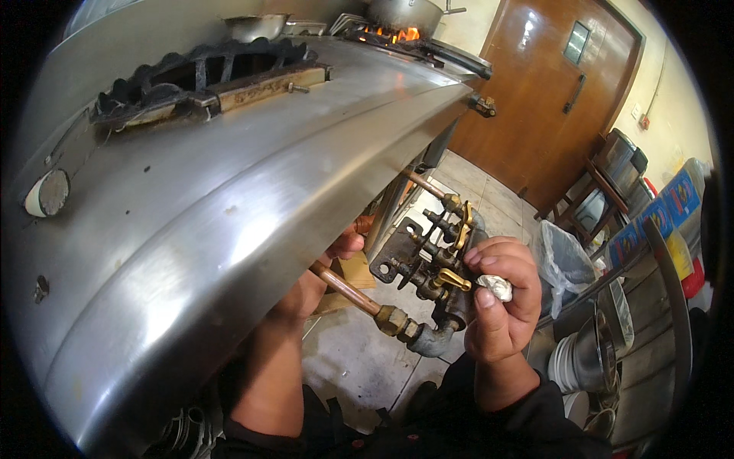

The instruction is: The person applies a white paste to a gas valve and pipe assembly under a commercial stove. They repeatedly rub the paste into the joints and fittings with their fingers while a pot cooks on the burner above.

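My right hand (505,314) pinches a small crumpled whitish lump (495,288) between thumb and fingers, and its fingertips are beside the gas valve manifold (456,298). This dark, greasy manifold has brass lever handles (454,279) and a flat bracket with holes (396,252). A copper pipe (348,289) with a brass nut (394,320) joins its near end; another copper pipe (423,183) meets the far end. My left hand (345,245) reaches beneath the stove's front edge, its visible fingers curled. The stove edge and pipe partly hide that hand and whatever it may grip.
The steel stove (229,206) fills the left, with a black burner grate (206,73) on top. Flames (391,34) burn under a pot (405,14) at the back. A wooden door (535,84) stands beyond. On the right are a plastic bag (564,260) and a metal bowl (592,356).
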`<state>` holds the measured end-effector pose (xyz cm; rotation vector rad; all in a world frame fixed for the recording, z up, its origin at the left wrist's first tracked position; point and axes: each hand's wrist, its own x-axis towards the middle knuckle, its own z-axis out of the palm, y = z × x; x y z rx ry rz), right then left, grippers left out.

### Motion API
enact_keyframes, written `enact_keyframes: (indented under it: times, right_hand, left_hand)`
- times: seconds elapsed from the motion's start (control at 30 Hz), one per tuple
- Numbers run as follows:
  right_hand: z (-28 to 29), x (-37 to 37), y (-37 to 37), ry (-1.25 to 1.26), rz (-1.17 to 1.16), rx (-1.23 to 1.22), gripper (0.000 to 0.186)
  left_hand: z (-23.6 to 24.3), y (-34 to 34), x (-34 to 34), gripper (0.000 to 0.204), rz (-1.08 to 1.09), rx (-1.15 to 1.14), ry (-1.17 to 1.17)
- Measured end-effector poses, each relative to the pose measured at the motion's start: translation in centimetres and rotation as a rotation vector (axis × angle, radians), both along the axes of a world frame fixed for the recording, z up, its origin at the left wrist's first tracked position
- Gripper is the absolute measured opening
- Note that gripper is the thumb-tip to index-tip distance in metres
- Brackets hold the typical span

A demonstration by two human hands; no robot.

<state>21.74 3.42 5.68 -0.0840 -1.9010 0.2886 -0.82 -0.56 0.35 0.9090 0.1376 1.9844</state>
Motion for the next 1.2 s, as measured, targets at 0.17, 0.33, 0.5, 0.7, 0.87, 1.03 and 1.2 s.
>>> enact_keyframes:
  times: [0.17,0.33,0.5,0.7,0.87,1.03,1.2]
  right_hand:
    - [0.3,0.2,0.0,-0.017,-0.011,0.005,0.024]
    - [0.6,0.2,0.0,-0.019,0.009,0.004,0.025]
    - [0.6,0.3,0.0,-0.017,0.013,0.009,0.025]
    - [0.8,0.5,0.1,-0.025,0.027,0.010,0.025]
    - [0.9,0.4,0.0,-0.030,0.033,0.014,0.024]
    - [0.9,0.5,0.1,-0.034,0.029,0.015,0.024]
    - [0.9,0.5,0.0,-0.030,0.028,0.012,0.024]
  left_hand:
    - [0.2,0.2,0.5,0.019,-0.003,-0.006,0.089]
    - [0.7,-0.2,1.4,0.017,0.013,-0.008,-0.001]
    - [1.2,-0.4,2.1,0.018,-0.039,0.045,-0.018]
    - [-0.7,0.9,1.1,0.017,-0.010,0.015,0.163]
    - [-1.4,0.8,2.6,0.017,0.026,0.093,0.274]
    - [-0.3,0.3,2.4,0.013,0.131,0.052,0.294]
    - [-0.9,0.5,1.8,0.010,0.222,0.044,0.313]
